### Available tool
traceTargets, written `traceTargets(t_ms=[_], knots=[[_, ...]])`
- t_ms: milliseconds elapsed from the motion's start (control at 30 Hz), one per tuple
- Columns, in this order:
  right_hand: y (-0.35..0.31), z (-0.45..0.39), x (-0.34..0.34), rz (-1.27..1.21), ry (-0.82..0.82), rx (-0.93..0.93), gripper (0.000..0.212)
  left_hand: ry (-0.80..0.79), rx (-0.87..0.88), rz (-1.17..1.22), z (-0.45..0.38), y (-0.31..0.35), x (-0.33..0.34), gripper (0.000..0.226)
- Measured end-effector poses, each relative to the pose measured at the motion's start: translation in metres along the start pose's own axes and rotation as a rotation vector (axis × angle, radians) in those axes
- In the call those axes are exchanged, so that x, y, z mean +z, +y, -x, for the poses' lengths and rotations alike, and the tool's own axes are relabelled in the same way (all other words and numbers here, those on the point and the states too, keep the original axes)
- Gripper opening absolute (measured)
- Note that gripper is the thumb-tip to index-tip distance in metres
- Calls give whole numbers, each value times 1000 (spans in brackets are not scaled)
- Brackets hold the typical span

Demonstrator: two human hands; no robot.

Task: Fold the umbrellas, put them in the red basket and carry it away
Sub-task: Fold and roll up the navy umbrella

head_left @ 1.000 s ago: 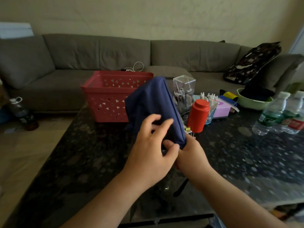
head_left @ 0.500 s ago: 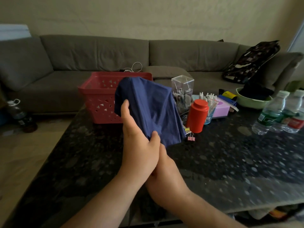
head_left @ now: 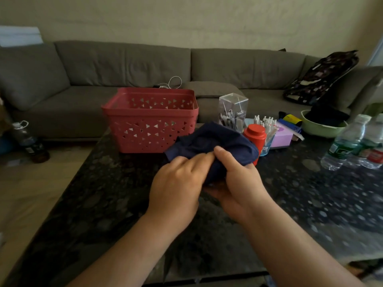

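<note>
Red basket (head_left: 150, 120) sat open-topped at the worktop (head_left: 99, 195) back left, ready for loading; left hand (head_left: 176, 189) pinched and right hand (head_left: 238, 183) clamped the navy umbrella (head_left: 209, 141) just before it, probably tightening the canopy.

Basket (head_left: 149, 121) on table (head_left: 103, 193), left of umbrella (head_left: 211, 143); sofa (head_left: 124, 65) behind.
</note>
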State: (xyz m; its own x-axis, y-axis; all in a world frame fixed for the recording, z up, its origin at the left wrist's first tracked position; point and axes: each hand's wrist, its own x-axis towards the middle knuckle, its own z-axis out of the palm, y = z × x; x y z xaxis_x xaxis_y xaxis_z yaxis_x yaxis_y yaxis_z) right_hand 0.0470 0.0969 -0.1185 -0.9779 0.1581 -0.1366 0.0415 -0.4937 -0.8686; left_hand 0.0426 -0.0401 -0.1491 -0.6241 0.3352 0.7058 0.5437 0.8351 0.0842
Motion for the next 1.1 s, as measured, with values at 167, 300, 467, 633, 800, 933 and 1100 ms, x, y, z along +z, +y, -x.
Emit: traceTargets(t_ms=[167, 300, 467, 633, 800, 933, 1100], knots=[[1, -19, -13, -142, 144, 56, 28, -86, 103, -62, 8, 8, 6, 68], [-9, -32, -17, -302, 123, -21, 44, 108, 44, 259, 23, 39, 4, 39], [-17, -24, -13, -444, -63, -108, 45, -127, -970, 1361, -6, 63, -6, 56], [9, -9, 5, -430, -136, 26, 72, 152, -1286, 1735, -40, 31, -5, 60], [47, 15, 14, -328, -245, 94, 78, 404, -1403, 1500, -49, 10, -17, 59], [60, 33, 16, -193, -220, 36, 60, 369, -1408, 1406, -50, 14, -32, 61], [67, 36, 16, 8, -208, -48, 59, 409, -1371, 1409, -48, 9, -35, 71]])
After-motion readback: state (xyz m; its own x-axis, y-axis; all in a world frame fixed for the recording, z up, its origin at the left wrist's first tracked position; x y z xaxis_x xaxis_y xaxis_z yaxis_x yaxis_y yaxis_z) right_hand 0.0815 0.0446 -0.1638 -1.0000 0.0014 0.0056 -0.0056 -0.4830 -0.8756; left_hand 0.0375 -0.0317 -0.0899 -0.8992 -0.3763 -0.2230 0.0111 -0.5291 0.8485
